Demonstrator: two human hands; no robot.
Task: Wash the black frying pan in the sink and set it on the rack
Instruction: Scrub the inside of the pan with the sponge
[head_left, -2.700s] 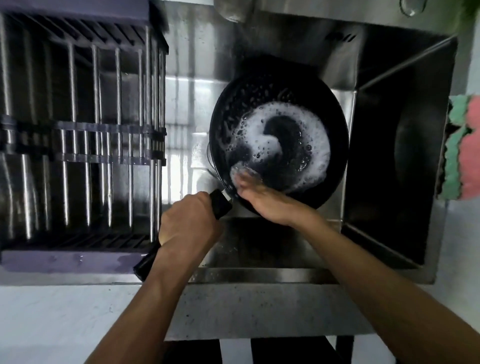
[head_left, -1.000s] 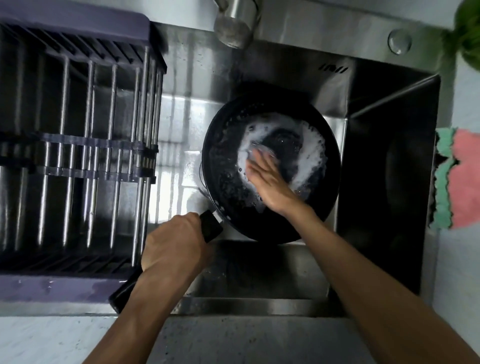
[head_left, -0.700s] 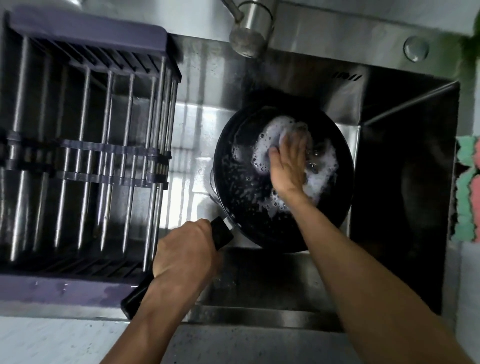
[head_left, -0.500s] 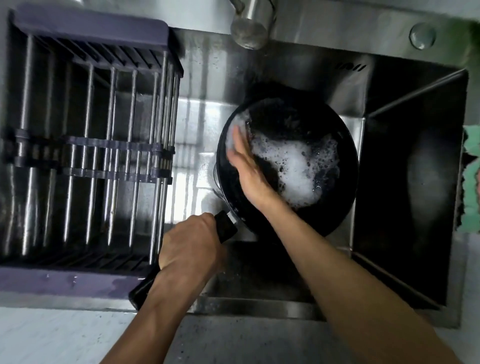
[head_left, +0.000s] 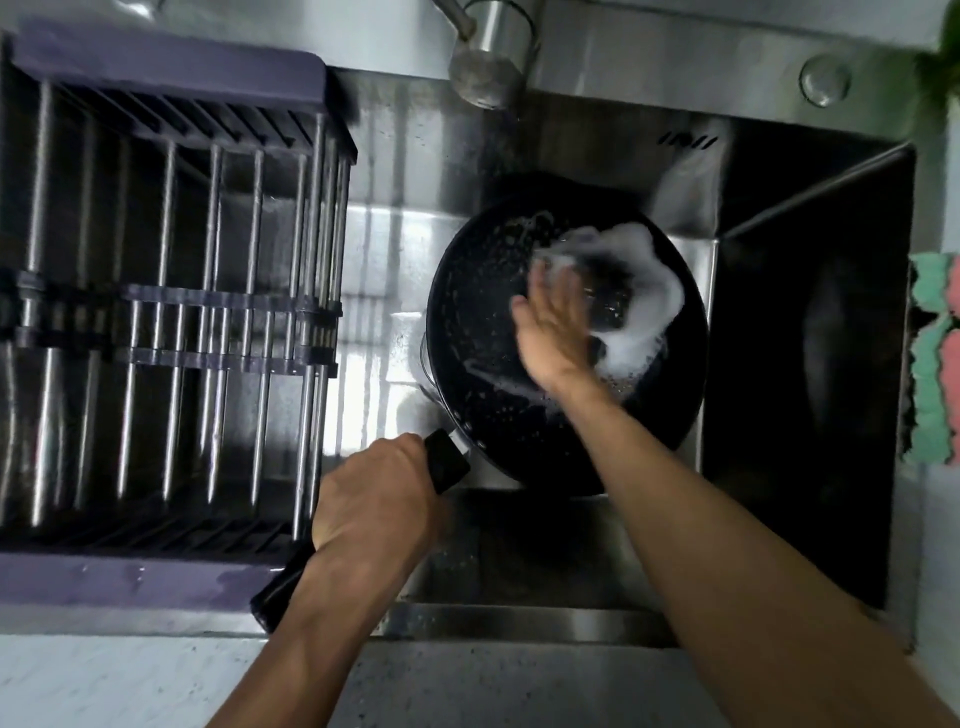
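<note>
Frying pan (head_left: 519, 415), in the only view, the head camera, sits tilted inside the steel sink (head_left: 561, 561), right of the purple-framed rack (head_left: 171, 67) with its metal rods, below the tap (head_left: 485, 67), from which no water can be seen running. The left hand (head_left: 376, 499) is wrapped tight around the black handle (head_left: 447, 462); the right hand (head_left: 553, 325) lies flat with fingers spread on the pan's inner face. Whether it presses a sponge underneath I cannot tell, since blur hides the fingertips.

What could go wrong: the handle looks wet and the grip is one-handed, so a hard scrub stroke could probably twist the pan loose and knock it against the sink wall. Suds (head_left: 639, 291) left unrinsed would likely drip onto the rack. A soapy pan lifted across to the rack could slip.

The pan is black, round and shallow, its inside flecked with small bubbles, with a thick white smear of foam gathered along the upper right.
</note>
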